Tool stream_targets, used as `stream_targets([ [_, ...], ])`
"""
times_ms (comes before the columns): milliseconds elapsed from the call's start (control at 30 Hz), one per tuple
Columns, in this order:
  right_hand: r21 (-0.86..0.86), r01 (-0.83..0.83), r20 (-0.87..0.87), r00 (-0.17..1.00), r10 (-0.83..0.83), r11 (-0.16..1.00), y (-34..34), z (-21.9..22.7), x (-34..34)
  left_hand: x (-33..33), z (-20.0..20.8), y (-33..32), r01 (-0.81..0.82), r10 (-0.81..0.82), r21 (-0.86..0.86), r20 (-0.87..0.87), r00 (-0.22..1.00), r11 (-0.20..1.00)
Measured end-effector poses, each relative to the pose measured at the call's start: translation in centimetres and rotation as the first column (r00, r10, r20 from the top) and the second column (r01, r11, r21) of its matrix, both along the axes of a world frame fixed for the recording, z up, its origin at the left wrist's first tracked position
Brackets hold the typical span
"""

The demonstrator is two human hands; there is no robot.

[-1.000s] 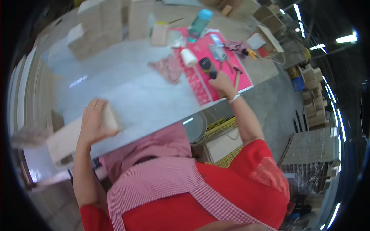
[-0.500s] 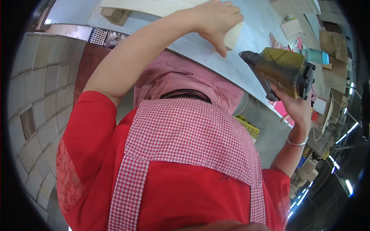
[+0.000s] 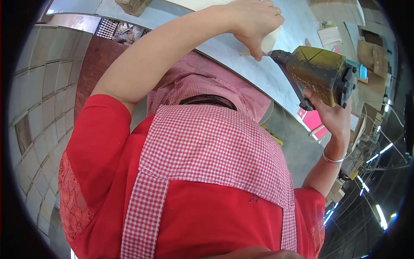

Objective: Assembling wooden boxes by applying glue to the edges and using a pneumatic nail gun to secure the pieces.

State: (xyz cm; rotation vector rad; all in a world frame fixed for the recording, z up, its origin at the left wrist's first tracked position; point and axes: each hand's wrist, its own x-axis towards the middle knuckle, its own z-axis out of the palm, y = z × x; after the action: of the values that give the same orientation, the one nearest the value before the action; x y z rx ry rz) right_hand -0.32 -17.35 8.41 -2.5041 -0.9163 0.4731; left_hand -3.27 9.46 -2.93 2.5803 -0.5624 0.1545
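My left hand reaches across the table's near edge, its fingers closed over a pale piece that looks like wood. The hand covers much of the piece, and the thumb points down along its near side. In my right hand is a worn yellow and black nail gun, with the fingers wrapped round its handle. The gun lies tilted, its nose pointing left. That nose is right beside the pale piece, close to my left thumb; whether it touches is hard to tell.
A light-blue table runs in front of me. On it are a brown block stack at the far left and small pale boards at the right. Stacked pale boards stand on my left. A pink item lies by the table's right edge.
The nail gun's nose has come up against or close to the pale piece. My left hand has shifted slightly right, still holding the piece. The whole view has turned a little.
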Motion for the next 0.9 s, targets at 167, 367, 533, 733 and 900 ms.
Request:
stream_targets([
  [167,0.056,0.097,-0.125,0.988,-0.089,0.994,-0.3,-0.3,0.3,-2.6,3.6,-3.0,-0.282,0.300,0.441,0.031,0.953,0.852],
  [367,-0.007,-0.059,-0.040,0.997,0.059,0.998,0.1,0.2,0.3,-0.4,0.0,0.1,-0.014,0.014,-0.023,-0.023,1.000,1.000],
  [533,-0.019,-0.008,-0.079,0.997,0.007,1.000,0.6,0.5,0.4,-0.3,0.2,-0.1,-0.007,0.007,-0.016,-0.025,1.000,1.000],
  [733,-0.059,-0.105,0.010,0.994,0.106,0.993,0.1,0.7,1.3,-0.1,0.0,-0.2,-0.006,0.006,0.004,-0.019,1.000,1.000],
  [900,-0.128,-0.188,0.056,0.979,0.196,0.974,0.2,1.0,2.4,-0.4,0.3,-0.1,-0.019,0.019,0.026,-0.009,1.000,0.999],
])
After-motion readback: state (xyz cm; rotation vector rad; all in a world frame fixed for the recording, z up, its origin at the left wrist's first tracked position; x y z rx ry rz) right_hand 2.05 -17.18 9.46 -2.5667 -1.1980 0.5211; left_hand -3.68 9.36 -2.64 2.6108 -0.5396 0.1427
